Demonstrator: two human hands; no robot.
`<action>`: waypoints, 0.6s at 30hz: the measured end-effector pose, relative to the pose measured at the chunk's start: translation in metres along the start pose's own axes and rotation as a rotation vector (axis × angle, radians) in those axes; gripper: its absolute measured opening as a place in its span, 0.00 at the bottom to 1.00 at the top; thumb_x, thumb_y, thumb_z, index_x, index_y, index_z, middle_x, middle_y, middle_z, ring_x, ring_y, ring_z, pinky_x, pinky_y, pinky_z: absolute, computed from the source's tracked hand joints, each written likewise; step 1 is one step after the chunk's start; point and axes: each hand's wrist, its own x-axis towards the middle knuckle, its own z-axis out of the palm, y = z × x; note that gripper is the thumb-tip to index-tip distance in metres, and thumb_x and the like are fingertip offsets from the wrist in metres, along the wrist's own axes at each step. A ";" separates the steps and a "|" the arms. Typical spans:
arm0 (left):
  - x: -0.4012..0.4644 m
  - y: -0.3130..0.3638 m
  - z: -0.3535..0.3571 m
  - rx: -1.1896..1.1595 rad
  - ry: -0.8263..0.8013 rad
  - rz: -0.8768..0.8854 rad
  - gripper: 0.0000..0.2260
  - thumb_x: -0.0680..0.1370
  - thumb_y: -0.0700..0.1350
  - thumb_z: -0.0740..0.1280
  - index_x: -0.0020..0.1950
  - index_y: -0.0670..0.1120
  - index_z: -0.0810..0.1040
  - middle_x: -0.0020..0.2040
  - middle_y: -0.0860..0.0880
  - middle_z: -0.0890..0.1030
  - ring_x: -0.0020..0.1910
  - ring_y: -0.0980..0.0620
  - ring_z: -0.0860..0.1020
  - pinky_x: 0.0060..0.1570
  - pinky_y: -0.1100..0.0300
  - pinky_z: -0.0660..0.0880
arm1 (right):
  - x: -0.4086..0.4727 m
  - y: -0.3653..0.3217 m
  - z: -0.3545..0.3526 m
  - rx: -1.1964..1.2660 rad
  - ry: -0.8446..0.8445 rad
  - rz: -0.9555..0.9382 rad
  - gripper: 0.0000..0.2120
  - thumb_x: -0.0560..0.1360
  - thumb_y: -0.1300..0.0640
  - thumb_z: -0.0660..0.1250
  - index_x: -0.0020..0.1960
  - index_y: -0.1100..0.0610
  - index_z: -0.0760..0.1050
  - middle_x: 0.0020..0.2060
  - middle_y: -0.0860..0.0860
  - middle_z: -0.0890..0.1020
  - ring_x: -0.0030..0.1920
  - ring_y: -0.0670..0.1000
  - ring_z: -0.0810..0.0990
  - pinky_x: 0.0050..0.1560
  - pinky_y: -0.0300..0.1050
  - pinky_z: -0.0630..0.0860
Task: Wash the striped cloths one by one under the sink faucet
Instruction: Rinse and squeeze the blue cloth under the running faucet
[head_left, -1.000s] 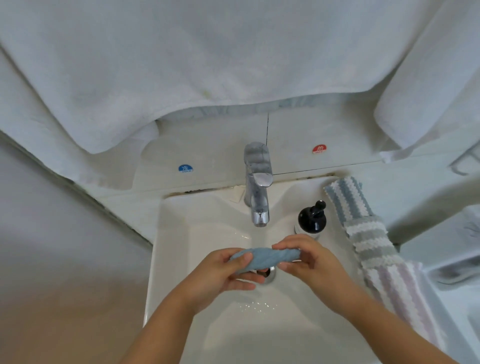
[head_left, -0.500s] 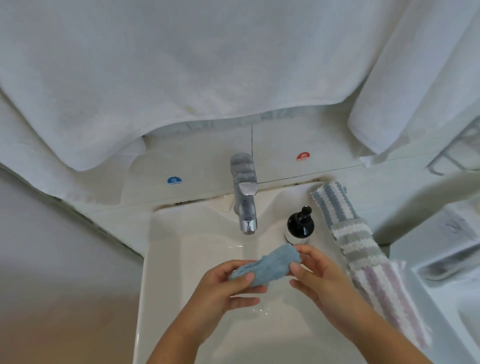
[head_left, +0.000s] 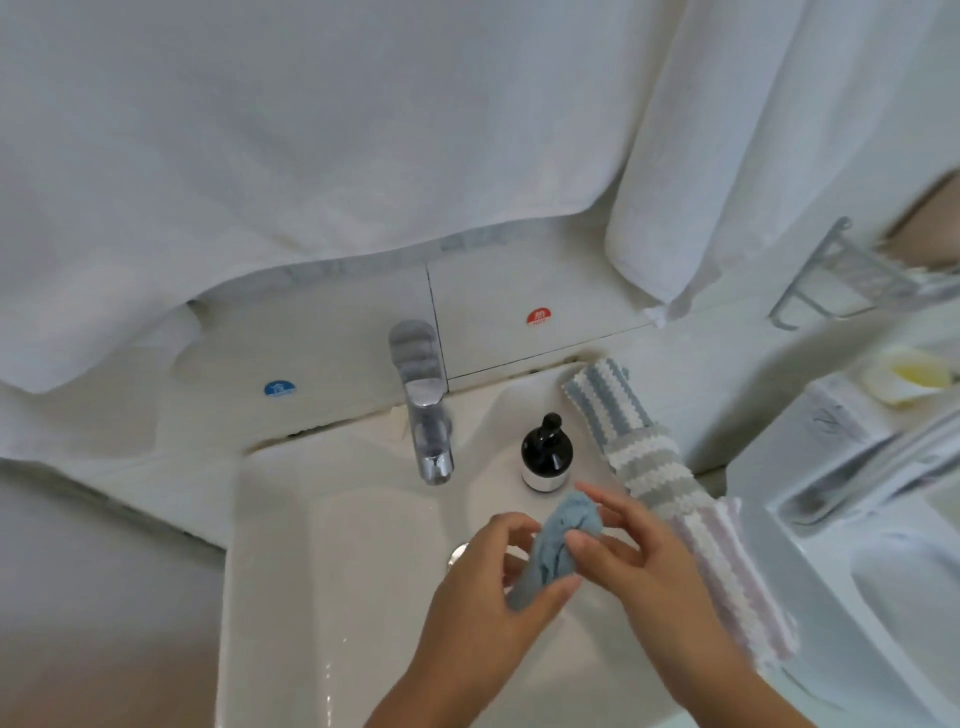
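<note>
The lower end of the blue cloth (head_left: 558, 545) is covered by the left hand (head_left: 488, 597). The drain (head_left: 457, 552) is largely hidden behind that hand. The wire rack (head_left: 852, 270) and yellow soap (head_left: 919, 374) are blurred; both forearms are cut off by the bottom edge.

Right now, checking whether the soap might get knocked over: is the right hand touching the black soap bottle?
Apart. In the head view a strip of white sink shows between the right hand's fingertips and the black soap bottle.
</note>
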 end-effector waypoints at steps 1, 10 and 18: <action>0.004 0.003 0.003 -0.031 0.000 0.003 0.16 0.68 0.61 0.73 0.51 0.60 0.74 0.50 0.61 0.81 0.47 0.58 0.81 0.48 0.62 0.78 | -0.001 -0.003 -0.003 -0.005 0.018 -0.027 0.16 0.68 0.62 0.74 0.55 0.54 0.79 0.43 0.48 0.84 0.45 0.49 0.85 0.45 0.40 0.81; 0.021 0.026 0.026 -0.468 -0.218 -0.117 0.10 0.81 0.41 0.63 0.61 0.47 0.74 0.50 0.44 0.85 0.49 0.47 0.84 0.44 0.56 0.80 | -0.006 -0.021 -0.043 0.117 0.044 0.048 0.08 0.77 0.63 0.64 0.49 0.59 0.82 0.44 0.54 0.86 0.46 0.52 0.85 0.44 0.39 0.81; 0.023 0.037 0.058 -0.537 0.050 -0.108 0.05 0.81 0.41 0.61 0.50 0.43 0.75 0.37 0.51 0.83 0.37 0.58 0.80 0.37 0.65 0.75 | -0.017 -0.009 -0.044 -0.181 0.410 -0.183 0.12 0.81 0.64 0.56 0.46 0.52 0.75 0.38 0.50 0.81 0.37 0.37 0.77 0.37 0.28 0.71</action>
